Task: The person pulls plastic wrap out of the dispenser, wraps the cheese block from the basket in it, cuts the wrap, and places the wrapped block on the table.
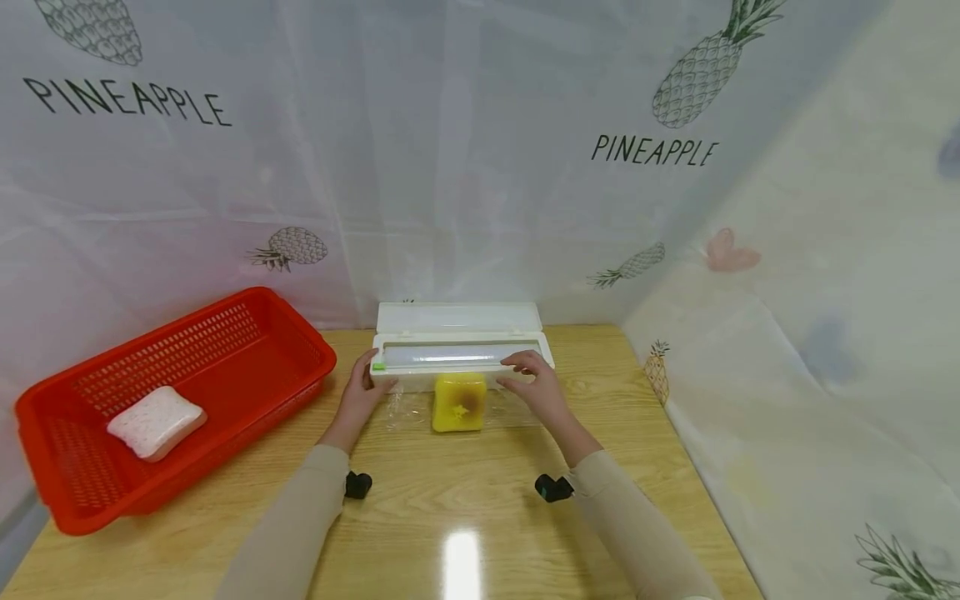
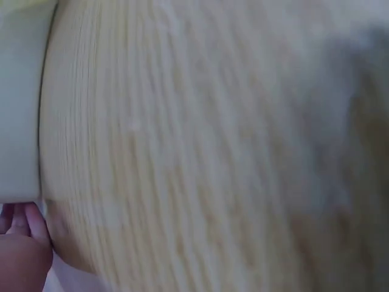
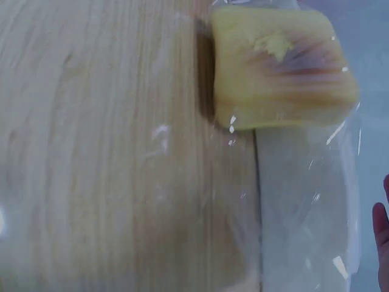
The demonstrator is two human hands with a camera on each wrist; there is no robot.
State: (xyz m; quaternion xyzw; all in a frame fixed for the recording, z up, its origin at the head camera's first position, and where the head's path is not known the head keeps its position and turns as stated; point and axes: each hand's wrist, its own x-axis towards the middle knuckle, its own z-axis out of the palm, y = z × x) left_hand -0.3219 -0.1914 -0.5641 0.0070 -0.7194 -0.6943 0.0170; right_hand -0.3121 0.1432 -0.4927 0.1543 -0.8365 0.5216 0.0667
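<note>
Yellow bread [image 1: 460, 402]: clock centre, up against the front of the wrap box [image 1: 459, 337].
Left hand [image 1: 366, 387]: 9 o'clock, gripping the box's end.
Right hand [image 1: 538, 387]: 3 o'clock, thumb and fingers parted; whether it pinches anything, I cannot tell.
Clear film [image 1: 405, 406]: best kept flat, any pull even, box steadied.
Desk [image 1: 420, 500]: most room towards 6; back edge close at 12.
Red basket [image 1: 243, 367]: 9 o'clock, its rim limiting leftward sweeps.

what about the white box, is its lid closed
No, in the head view the lid is raised at the back of the white box, and the shiny roll inside lies exposed.
</note>
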